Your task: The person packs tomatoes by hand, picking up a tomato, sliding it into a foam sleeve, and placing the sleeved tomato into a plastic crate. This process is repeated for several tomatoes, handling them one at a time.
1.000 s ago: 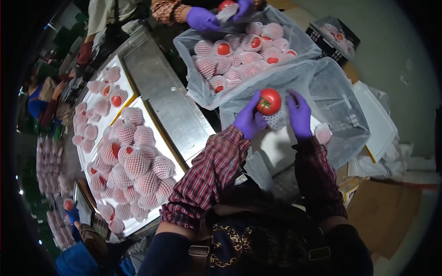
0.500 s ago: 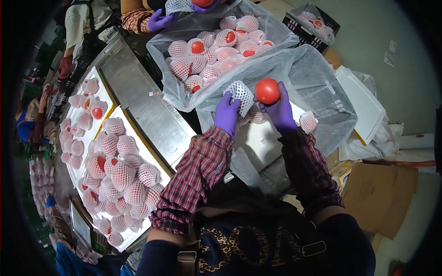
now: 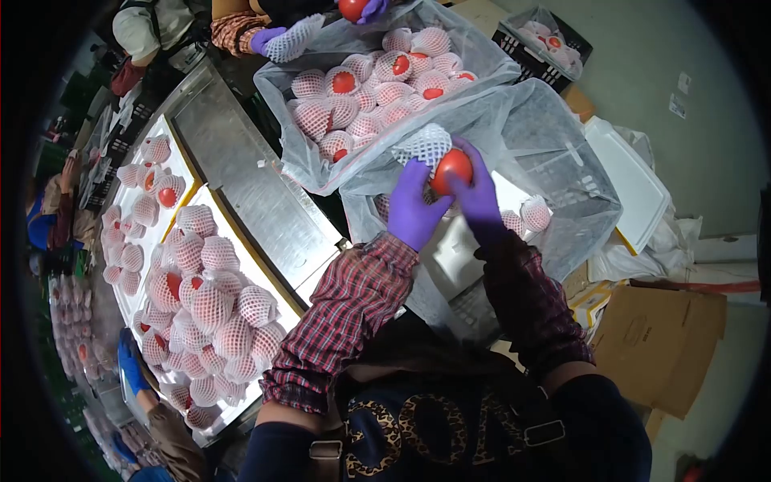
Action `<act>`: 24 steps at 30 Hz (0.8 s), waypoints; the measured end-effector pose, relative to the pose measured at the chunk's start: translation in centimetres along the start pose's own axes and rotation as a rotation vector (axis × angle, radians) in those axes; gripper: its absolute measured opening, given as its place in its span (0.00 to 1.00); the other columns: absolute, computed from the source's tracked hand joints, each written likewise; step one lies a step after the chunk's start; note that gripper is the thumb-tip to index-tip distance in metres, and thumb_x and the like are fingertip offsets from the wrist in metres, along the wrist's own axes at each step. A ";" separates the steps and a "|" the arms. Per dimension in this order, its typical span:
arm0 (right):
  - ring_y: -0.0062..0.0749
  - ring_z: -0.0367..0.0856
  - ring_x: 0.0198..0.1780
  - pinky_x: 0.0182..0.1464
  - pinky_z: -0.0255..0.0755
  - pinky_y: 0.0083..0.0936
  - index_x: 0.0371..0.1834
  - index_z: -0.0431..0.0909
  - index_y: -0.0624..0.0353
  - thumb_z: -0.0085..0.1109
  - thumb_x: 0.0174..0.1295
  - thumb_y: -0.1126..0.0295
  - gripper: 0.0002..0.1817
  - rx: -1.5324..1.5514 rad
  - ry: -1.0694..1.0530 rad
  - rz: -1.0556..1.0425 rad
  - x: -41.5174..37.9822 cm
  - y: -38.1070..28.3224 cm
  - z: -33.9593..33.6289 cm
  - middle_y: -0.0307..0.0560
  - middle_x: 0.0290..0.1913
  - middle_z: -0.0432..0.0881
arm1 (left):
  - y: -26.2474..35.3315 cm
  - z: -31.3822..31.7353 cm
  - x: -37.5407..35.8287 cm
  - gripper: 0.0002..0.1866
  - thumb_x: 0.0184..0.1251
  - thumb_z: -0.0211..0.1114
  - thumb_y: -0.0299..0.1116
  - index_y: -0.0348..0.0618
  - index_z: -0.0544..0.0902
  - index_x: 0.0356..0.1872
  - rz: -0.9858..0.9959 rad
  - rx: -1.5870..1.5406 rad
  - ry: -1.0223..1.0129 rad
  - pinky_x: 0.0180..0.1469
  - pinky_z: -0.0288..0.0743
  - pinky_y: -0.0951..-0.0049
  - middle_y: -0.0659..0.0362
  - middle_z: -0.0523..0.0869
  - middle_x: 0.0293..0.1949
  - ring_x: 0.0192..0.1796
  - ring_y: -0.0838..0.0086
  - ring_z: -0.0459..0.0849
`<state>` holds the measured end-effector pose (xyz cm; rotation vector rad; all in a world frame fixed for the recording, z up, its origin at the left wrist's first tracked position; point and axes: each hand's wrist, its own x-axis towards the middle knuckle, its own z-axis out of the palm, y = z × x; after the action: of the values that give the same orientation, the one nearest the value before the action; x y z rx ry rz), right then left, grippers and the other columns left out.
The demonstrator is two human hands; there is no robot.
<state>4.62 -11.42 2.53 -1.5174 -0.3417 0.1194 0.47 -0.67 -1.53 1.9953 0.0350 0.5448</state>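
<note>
In front of me, over a plastic-lined box (image 3: 590, 181), both gloved hands are together. My left hand (image 3: 418, 210) grips a white foam net sleeve (image 3: 424, 145), partly hidden by its fingers. My right hand (image 3: 479, 193) is curled around a smooth red tomato (image 3: 452, 170), which sits against the opening of the sleeve. Just right of that hand, a few netted tomatoes (image 3: 536, 214) lie inside the box on its white floor. Others are partly hidden behind my left hand.
A second lined box (image 3: 273, 104) full of netted tomatoes stands beyond. Across it, another person's purple-gloved hands (image 3: 269, 38) hold a net and a tomato. White trays (image 3: 281, 309) of netted tomatoes lie left, beside a metal surface (image 3: 241, 153). A blue-gloved hand (image 3: 128, 357) touches them. Cardboard (image 3: 666, 345) stands right.
My right hand has brought the tomato left to the foam net's opening, and my hands have come together. A blue-gloved hand has appeared at the left trays.
</note>
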 end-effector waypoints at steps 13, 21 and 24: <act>0.23 0.76 0.40 0.45 0.70 0.21 0.44 0.74 0.66 0.41 0.67 0.62 0.18 -0.001 -0.055 0.015 0.8 1.5 -2.9 0.45 0.38 0.79 | 0.0 0.0 -0.2 0.39 0.37 0.76 0.32 0.35 0.67 0.55 -0.241 -0.379 -0.166 0.52 0.70 0.70 0.51 0.74 0.48 0.50 0.64 0.75; 0.26 0.76 0.42 0.46 0.68 0.21 0.45 0.74 0.65 0.45 0.65 0.64 0.16 -0.025 0.041 0.067 1.2 1.3 -3.0 0.47 0.42 0.78 | 2.5 -1.3 0.8 0.36 0.44 0.72 0.24 0.37 0.65 0.58 -0.480 -1.028 -0.146 0.47 0.73 0.79 0.56 0.76 0.48 0.47 0.74 0.77; 0.31 0.72 0.50 0.52 0.65 0.24 0.52 0.70 0.63 0.48 0.64 0.64 0.18 -0.083 -0.039 -0.103 1.0 1.4 -2.7 0.50 0.49 0.74 | 1.3 -1.4 0.8 0.31 0.51 0.68 0.26 0.39 0.66 0.58 -0.549 -0.965 -0.172 0.45 0.74 0.79 0.57 0.78 0.46 0.45 0.76 0.78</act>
<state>6.57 -13.58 1.28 -1.5773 -0.4595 0.0539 0.33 0.12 0.38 1.0080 0.1735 -0.0050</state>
